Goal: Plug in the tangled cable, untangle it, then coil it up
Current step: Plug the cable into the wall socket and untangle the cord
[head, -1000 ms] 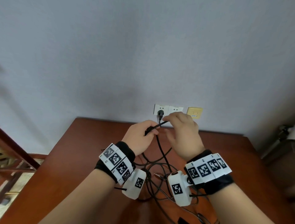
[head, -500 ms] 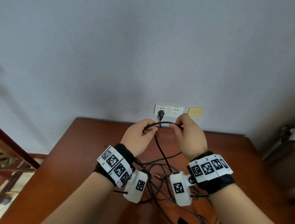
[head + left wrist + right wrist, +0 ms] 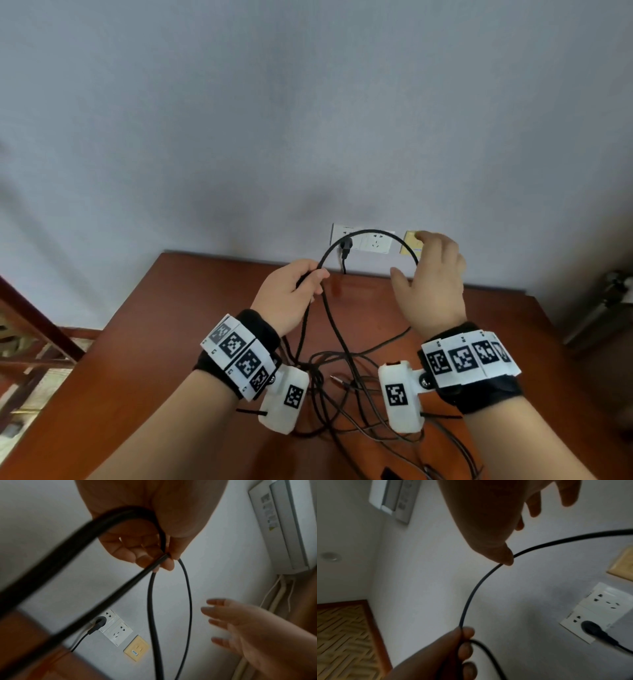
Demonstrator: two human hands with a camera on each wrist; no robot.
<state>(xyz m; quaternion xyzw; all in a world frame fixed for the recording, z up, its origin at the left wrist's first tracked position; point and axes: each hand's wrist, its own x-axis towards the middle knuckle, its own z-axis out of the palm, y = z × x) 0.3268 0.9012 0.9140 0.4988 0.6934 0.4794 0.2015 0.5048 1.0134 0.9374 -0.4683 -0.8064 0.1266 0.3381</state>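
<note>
A black cable (image 3: 371,232) arcs in front of the wall between my hands. My left hand (image 3: 291,294) pinches it between thumb and fingers (image 3: 169,561), and two strands hang down from that pinch. My right hand (image 3: 428,281) is up by the wall with its fingers spread straight. The cable runs past its thumb (image 3: 506,559) and nothing is gripped. The black plug (image 3: 346,248) sits in the left half of the white wall socket (image 3: 376,244). The rest of the cable lies in a tangle (image 3: 342,383) on the brown table (image 3: 171,342) under my wrists.
A yellow wall plate (image 3: 136,649) sits right of the socket, partly behind my right hand. An air conditioner (image 3: 283,527) hangs high on the wall. Dark wooden framing (image 3: 20,325) stands left of the table. A grey object (image 3: 613,291) stands at the right.
My right hand has let go of the cable, opened, and moved right and up. The loop between the hands has grown wider and taller. The left hand keeps its pinch.
</note>
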